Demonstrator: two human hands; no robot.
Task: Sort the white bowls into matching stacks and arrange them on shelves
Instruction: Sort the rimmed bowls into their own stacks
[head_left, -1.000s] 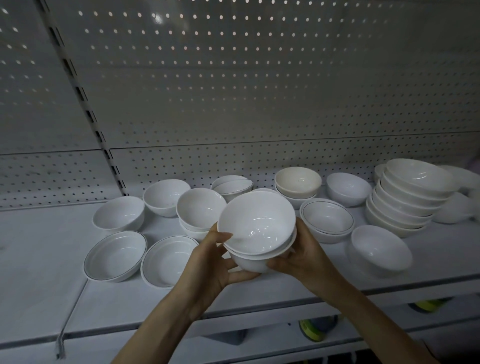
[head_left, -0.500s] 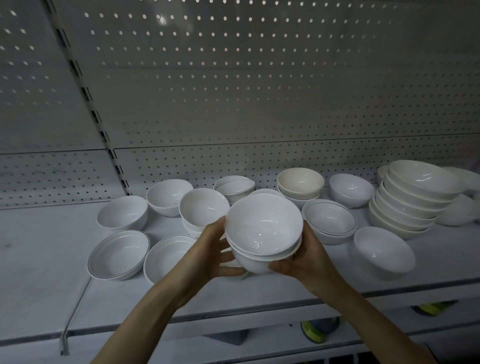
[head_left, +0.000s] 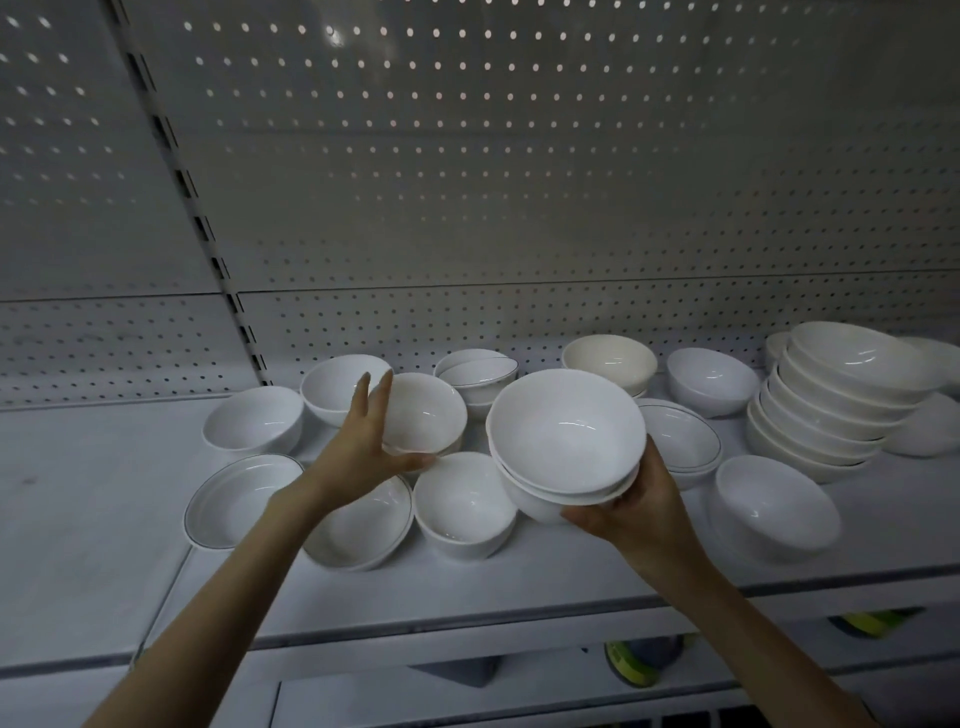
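Head cam, centre of frame: my right hand (head_left: 639, 514) now carries the little stack of bowls (head_left: 566, 431) on its own, fingers curled under the base, just above the shelf (head_left: 93, 519). Half a second back both hands were on it. My left hand (head_left: 363, 441) has let go and gone up-left to a single deep bowl (head_left: 431, 410), fingers spread wide beside it (touching or not, can't tell). I reckon that one matches and joins the stack next.

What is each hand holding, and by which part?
The right hand holds a stack of bowls from below, at its lower right side. The left hand rests straight fingers against a separate bowl, without a clear grip.
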